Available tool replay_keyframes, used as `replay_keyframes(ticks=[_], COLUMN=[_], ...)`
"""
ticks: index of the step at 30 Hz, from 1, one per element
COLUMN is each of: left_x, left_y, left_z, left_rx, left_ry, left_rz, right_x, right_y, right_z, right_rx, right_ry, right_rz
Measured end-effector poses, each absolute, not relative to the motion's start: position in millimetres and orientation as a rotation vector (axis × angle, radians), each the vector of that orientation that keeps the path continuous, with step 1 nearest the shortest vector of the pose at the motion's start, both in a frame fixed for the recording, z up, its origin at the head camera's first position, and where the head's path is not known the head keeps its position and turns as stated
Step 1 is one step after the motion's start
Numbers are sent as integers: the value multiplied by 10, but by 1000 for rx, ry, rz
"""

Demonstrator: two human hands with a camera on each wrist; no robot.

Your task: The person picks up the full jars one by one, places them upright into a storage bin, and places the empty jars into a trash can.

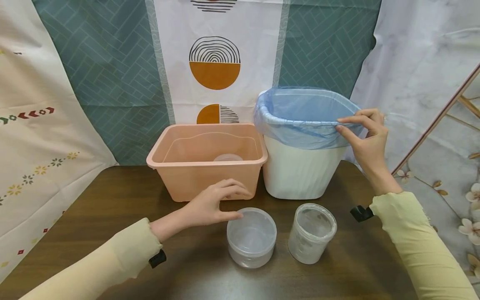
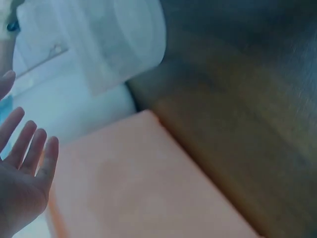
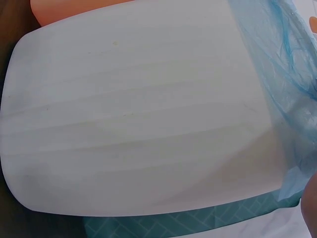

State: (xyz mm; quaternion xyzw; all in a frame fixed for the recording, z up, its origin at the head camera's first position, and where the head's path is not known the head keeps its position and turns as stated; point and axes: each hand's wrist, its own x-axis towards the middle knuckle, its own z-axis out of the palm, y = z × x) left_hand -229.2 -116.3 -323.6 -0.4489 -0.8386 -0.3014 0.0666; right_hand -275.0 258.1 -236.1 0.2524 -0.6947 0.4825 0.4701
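Note:
A white trash bin (image 1: 300, 171) stands at the back right, lined with a blue plastic bag (image 1: 300, 135) folded over its rim. At the bin's front right corner my right hand (image 1: 369, 137) pinches the bag's edge between thumb and fingers. In the right wrist view the bag (image 3: 282, 54) hangs over the bin's white wall (image 3: 133, 114). My left hand (image 1: 213, 204) reaches beside a clear round container (image 1: 251, 237), its thumb at the rim and its fingers spread apart. The left wrist view shows that hand (image 2: 25, 183) with fingers extended and nothing in the palm.
A peach plastic tub (image 1: 210, 179) sits left of the bin, with a clear round item (image 1: 228, 157) inside. A cloudy, smudged jar (image 1: 309, 246) stands right of the clear container on the dark wooden table (image 1: 112, 200). Patterned cloths (image 1: 116, 83) hang behind.

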Motion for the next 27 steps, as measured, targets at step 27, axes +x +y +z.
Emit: replay_keyframes(ticks=[27], left_x=[-2147], left_y=[-850], left_z=[-3604], left_rx=[-1566], left_ry=[-2743], left_rz=[-591], right_x=[-2755], right_y=[2557], right_z=[-2359], right_rx=[609], right_ry=[-1695], right_rz=[1196])
